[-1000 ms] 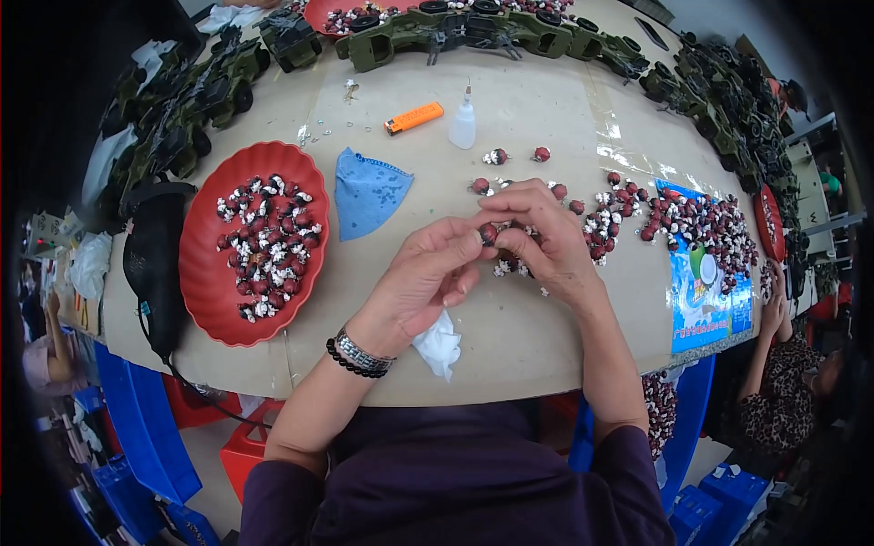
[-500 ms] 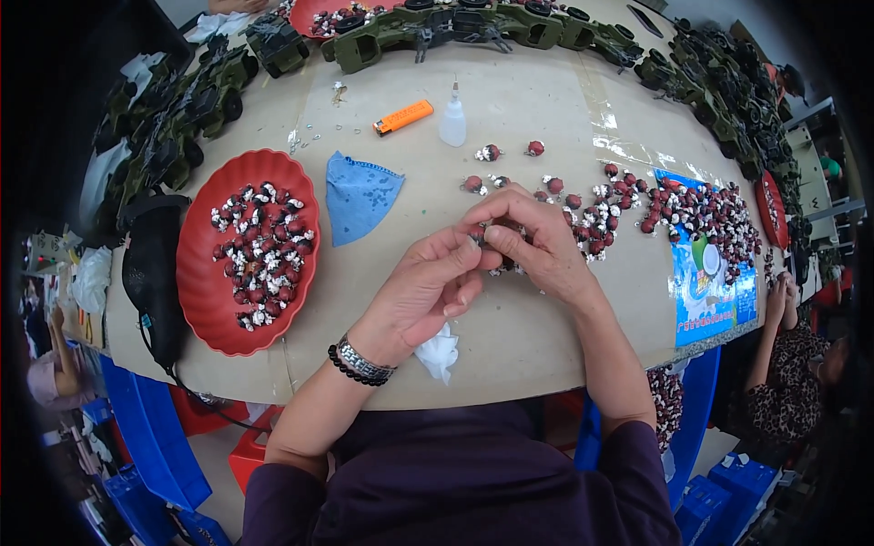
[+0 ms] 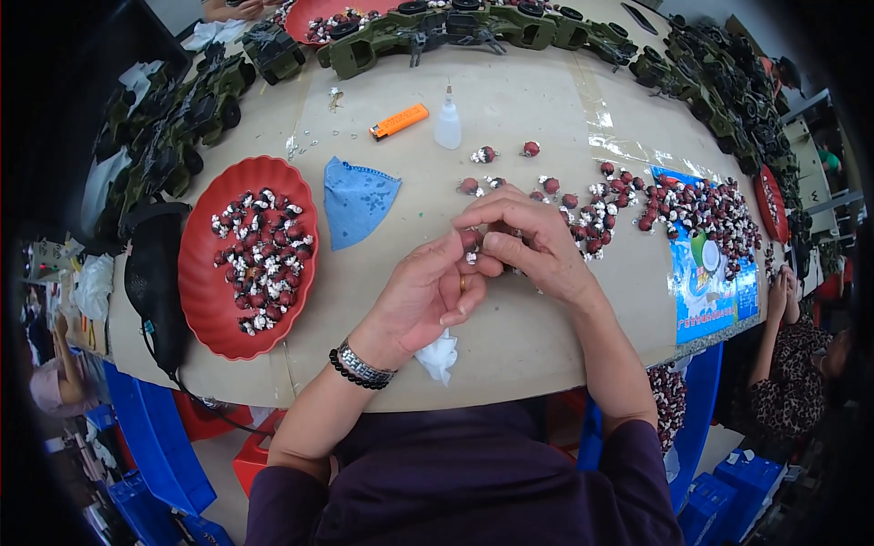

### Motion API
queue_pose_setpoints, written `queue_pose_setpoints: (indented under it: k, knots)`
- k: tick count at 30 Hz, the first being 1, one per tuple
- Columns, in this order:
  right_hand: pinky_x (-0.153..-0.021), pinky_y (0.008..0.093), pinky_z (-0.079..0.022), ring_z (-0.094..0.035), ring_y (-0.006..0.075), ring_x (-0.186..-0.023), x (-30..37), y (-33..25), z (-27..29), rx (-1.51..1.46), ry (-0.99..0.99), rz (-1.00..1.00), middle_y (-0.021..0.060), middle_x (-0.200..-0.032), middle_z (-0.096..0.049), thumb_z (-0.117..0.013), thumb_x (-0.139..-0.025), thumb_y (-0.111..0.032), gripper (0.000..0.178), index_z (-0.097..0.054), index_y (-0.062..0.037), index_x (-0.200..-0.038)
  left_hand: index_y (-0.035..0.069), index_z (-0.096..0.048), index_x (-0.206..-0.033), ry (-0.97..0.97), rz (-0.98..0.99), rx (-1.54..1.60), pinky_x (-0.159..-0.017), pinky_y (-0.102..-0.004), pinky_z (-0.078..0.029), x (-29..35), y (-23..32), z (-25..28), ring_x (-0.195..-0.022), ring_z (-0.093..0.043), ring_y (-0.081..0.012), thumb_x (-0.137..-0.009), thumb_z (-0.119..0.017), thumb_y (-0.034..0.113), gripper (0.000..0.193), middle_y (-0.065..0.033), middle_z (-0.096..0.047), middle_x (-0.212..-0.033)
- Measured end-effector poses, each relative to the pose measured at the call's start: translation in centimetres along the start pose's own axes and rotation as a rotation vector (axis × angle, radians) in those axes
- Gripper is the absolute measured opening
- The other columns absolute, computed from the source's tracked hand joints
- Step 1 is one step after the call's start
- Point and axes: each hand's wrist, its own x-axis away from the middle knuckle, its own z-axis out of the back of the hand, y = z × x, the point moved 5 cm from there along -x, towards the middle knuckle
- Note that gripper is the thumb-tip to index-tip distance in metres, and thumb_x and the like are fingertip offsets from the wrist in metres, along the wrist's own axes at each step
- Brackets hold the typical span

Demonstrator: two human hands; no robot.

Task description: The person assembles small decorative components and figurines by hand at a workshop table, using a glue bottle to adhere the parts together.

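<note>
Head camera: above the worktop [image 3: 519,350], a small round red-and-white piece [image 3: 471,240] sits between two bare hands, well to the right of a scalloped red tray [image 3: 202,296]. The left hand [image 3: 422,287] has its grip nearly closed, pinching the piece from the left. The right hand [image 3: 539,247] curves thumb and fingers close on the other side; whether they clasp it, I cannot tell. Its long axis is unclear.

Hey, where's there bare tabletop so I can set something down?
Bare patches: between the red tray and the left forearm, between the right forearm and the blue printed sheet, and between the white bottle and toy vehicles. Crowded: the sheet's far part, heaped with red-and-white balls.
</note>
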Motion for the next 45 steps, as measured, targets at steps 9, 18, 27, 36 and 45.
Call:
queue_pose_setpoints:
  k: [9,18,27,36,45]
  knots:
    - [-0.089,0.0349,-0.044,-0.058,0.0214,-0.097,-0.2,-1.0,1.9,0.143,0.088,-0.027,0.0092,-0.097,-0.066,-0.058,-0.082,-0.007,0.022,-0.07,-0.0013,-0.1,-0.002,-0.059,-0.109,0.011,-0.013,0.086,-0.038,-0.0226,-0.034,0.1,1.1,-0.2,-0.057,-0.055,-0.0149,-0.102,-0.038,0.03,0.039,-0.008,-0.067,-0.091]
    - [-0.073,0.0366,-0.048,-0.054,0.0256,-0.085,0.6,-0.7,1.1,0.862,-0.057,0.059,0.0046,-0.085,-0.057,-0.061,-0.067,0.002,0.02,-0.068,-0.0058,-0.085,0.001,-0.059,-0.103,0.253,-0.278,-0.18,-0.039,-0.0216,-0.032,0.4,3.4,-1.2,-0.063,-0.052,-0.0116,-0.096,-0.049,0.029,0.031,-0.0012,-0.056,-0.079]
    - [-0.075,0.0342,-0.049,-0.053,0.0223,-0.092,1.2,-1.4,-0.4,0.942,-0.043,0.069,0.0047,-0.085,-0.055,-0.062,-0.07,-0.004,0.008,-0.062,-0.0042,-0.078,0.003,-0.062,-0.094,0.383,-0.183,-0.263,-0.035,-0.0172,-0.028,0.8,2.1,0.2,-0.051,-0.049,-0.0075,-0.095,-0.059,0.018,0.015,0.0,-0.058,-0.071]
    - [-0.08,0.0375,-0.049,-0.056,0.0274,-0.094,0.8,-2.4,0.5,0.791,0.073,0.068,0.0115,-0.097,-0.052,-0.059,-0.079,-0.001,0.022,-0.052,-0.0029,-0.1,0.003,-0.058,-0.107,0.363,-0.19,-0.418,-0.036,-0.0157,-0.027,0.1,1.7,-0.5,-0.051,-0.048,-0.0048,-0.097,-0.06,0.026,0.025,-0.0012,-0.059,-0.081]
    - [-0.076,0.036,-0.048,-0.058,0.0233,-0.088,0.4,-1.5,-0.4,0.05,-0.015,0.059,0.0088,-0.097,-0.056,-0.061,-0.083,0.002,0.027,-0.054,-0.0034,-0.109,0.004,-0.056,-0.116,0.124,-0.069,-0.255,-0.035,-0.0153,-0.027,-0.2,0.9,-0.5,-0.051,-0.047,-0.0052,-0.095,-0.062,0.027,0.031,-0.0046,-0.062,-0.091]
